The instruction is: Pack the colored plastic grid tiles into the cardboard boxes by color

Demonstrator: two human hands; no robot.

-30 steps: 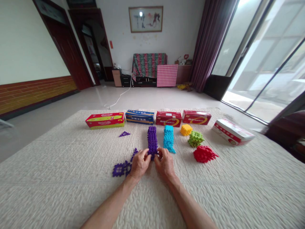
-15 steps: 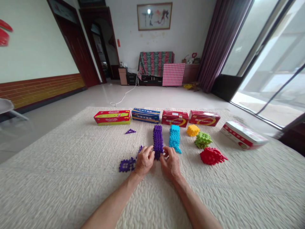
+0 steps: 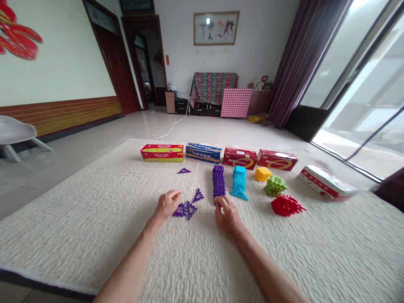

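Note:
My right hand [image 3: 229, 213] is closed at the near end of a long purple column of interlocking plastic blocks [image 3: 219, 182], thumb and fingertips pinching its edge. My left hand [image 3: 168, 204] is to the left, its fingers curled together; whether they hold anything is hidden. Just beside and under it lies a purple square lattice piece [image 3: 179, 210], partly covered. To its right lie a purple triangle piece [image 3: 190, 210] and a second triangle [image 3: 198, 195]. Another flat purple triangle [image 3: 184, 171] lies farther off. A light-blue block build [image 3: 240, 183] stands right of the purple column.
A yellow block [image 3: 262, 174], a green block [image 3: 275, 185] and a red spiky build [image 3: 287, 205] sit to the right. A red-yellow box [image 3: 162, 153], a blue box [image 3: 203, 152], two red boxes [image 3: 240, 158] and a white-red box [image 3: 326, 183] line the quilted mat [image 3: 94, 219].
My left hand has let go of the purple column and moved left to the loose purple pieces. My right hand stays at the column's near end. The view has turned slightly left.

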